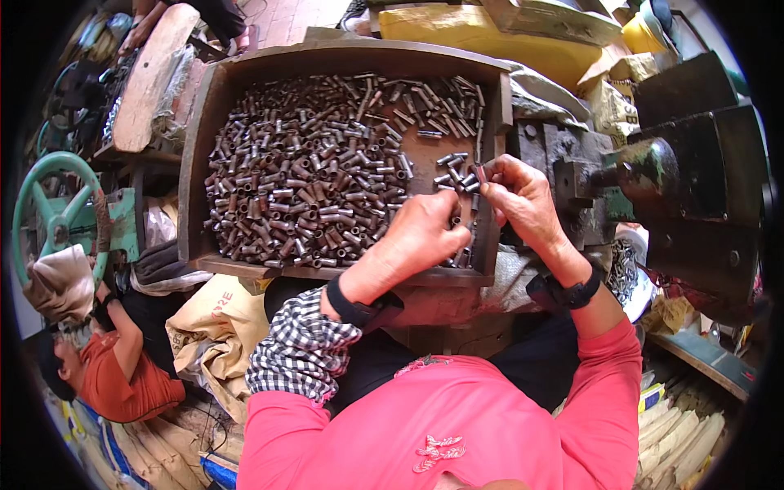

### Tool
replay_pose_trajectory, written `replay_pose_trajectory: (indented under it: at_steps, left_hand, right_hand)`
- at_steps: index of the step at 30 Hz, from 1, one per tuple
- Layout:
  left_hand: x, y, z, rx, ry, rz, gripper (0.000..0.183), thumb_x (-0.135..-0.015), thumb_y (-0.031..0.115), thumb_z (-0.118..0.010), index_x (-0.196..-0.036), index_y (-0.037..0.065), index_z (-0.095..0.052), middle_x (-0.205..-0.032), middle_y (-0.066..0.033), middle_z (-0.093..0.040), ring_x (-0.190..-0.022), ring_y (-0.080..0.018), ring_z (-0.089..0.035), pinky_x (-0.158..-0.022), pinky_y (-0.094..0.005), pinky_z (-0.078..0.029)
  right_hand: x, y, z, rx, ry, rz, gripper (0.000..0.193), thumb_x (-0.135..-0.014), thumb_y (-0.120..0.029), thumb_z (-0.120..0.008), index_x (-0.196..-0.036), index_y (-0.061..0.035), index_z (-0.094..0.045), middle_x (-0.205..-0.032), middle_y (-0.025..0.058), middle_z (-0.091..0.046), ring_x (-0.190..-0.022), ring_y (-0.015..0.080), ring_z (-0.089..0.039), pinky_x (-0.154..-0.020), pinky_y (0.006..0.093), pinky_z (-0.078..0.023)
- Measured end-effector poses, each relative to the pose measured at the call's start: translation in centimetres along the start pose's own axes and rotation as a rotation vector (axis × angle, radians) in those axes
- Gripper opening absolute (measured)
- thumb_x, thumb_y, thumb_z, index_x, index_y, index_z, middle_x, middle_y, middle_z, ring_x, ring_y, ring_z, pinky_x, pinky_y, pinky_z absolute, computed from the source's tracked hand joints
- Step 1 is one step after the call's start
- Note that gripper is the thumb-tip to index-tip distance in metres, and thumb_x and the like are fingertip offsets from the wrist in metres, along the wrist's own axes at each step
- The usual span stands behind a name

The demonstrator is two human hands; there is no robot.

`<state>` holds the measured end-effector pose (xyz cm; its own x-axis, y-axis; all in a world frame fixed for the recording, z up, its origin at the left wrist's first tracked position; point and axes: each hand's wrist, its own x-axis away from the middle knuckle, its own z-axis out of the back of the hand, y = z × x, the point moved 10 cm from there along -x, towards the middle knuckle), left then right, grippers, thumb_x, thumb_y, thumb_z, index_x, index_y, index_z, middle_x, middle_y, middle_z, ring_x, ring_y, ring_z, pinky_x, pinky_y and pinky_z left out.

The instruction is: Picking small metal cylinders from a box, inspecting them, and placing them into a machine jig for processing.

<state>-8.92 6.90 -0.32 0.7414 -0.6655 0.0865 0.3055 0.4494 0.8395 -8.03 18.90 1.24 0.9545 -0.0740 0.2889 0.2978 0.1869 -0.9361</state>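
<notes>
A shallow wooden tray (343, 268) in front of me holds a big heap of short metal tubes (302, 171). My right hand (527, 204) is at the tray's right side, with one metal tube (480, 173) pinched upright between thumb and fingers. Close beside it, my left hand (423, 230) is low over the tray with its fingers curled in. The fingertips are partly hidden, and I cannot make out what they hold. A small cluster of metal tubes (454, 170) lies just beyond my left hand. Slimmer metal pieces (437, 106) are spread in the far right corner.
To the right stands a dark machine with a rounded spindle (649, 167). A green handwheel (59, 214) is at the left, near a co-worker in an orange shirt (135, 384). A tan sack (219, 331) slumps by the tray's near left corner. Beyond the tray is a yellow surface (482, 37).
</notes>
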Motion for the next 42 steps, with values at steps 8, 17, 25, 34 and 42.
replay_pose_trajectory:
  at_steps: [8, 17, 25, 34, 42]
  left_hand:
    - [0.1, -2.8, -1.1, 1.097, -0.06, 0.334, 0.015, -0.087, 0.007, -0.049, -0.097, 0.001, -0.057, -0.075, -0.0045, -0.061, -0.055, -0.0092, -0.059, -0.047, -0.0187, -0.048]
    - [0.2, -2.7, -2.0, 1.177, -0.048, 0.359, 0.016, -0.088, 0.008, -0.054, -0.102, 0.0, -0.057, -0.075, -0.0049, -0.061, -0.059, -0.0116, -0.061, -0.049, -0.0193, -0.049]
    - [0.3, -2.3, -2.6, 1.158, -0.08, 0.378, 0.017, -0.089, 0.01, -0.054, -0.103, 0.001, -0.057, -0.076, -0.005, -0.061, -0.059, -0.0117, -0.061, -0.049, -0.0193, -0.049]
    - [0.2, -2.5, -2.2, 1.186, -0.023, 0.356, 0.017, -0.089, 0.011, -0.055, -0.103, 0.001, -0.056, -0.077, -0.0058, -0.061, -0.062, -0.0119, -0.062, -0.049, -0.0193, -0.049]
    - [0.3, -2.3, -2.0, 1.136, -0.005, 0.328, 0.019, -0.089, 0.012, -0.055, -0.105, 0.0, -0.055, -0.077, -0.0062, -0.061, -0.062, -0.0125, -0.063, -0.05, -0.0197, -0.049]
  right_hand:
    - [3.2, 1.8, -0.3, -0.264, -0.058, -0.039, 0.023, -0.088, -0.009, -0.053, -0.11, 0.0004, -0.05, -0.078, 0.0054, -0.062, -0.061, 0.0076, -0.06, -0.046, 0.0178, -0.044]
    - [2.8, 3.6, -0.1, -0.433, 0.024, -0.036, 0.015, -0.091, -0.012, -0.053, -0.1, -0.0002, -0.05, -0.079, 0.0087, -0.064, -0.06, 0.0106, -0.063, -0.045, 0.0182, -0.045]
    - [2.9, 5.0, -0.4, -0.58, -0.006, -0.124, 0.017, -0.091, -0.012, -0.054, -0.102, 0.0013, -0.052, -0.08, 0.0079, -0.064, -0.06, 0.0096, -0.062, -0.048, 0.0186, -0.049]
    - [2.8, 5.4, 0.4, -0.525, 0.037, -0.15, 0.018, -0.09, -0.014, -0.056, -0.096, 0.0025, -0.054, -0.073, 0.0085, -0.063, -0.049, 0.0078, -0.057, -0.042, 0.0178, -0.043]
    - [2.8, 5.8, -0.6, -0.616, 0.003, -0.176, 0.017, -0.09, -0.017, -0.056, -0.091, 0.0008, -0.056, -0.07, 0.0079, -0.063, -0.045, 0.0071, -0.055, -0.039, 0.0166, -0.041]
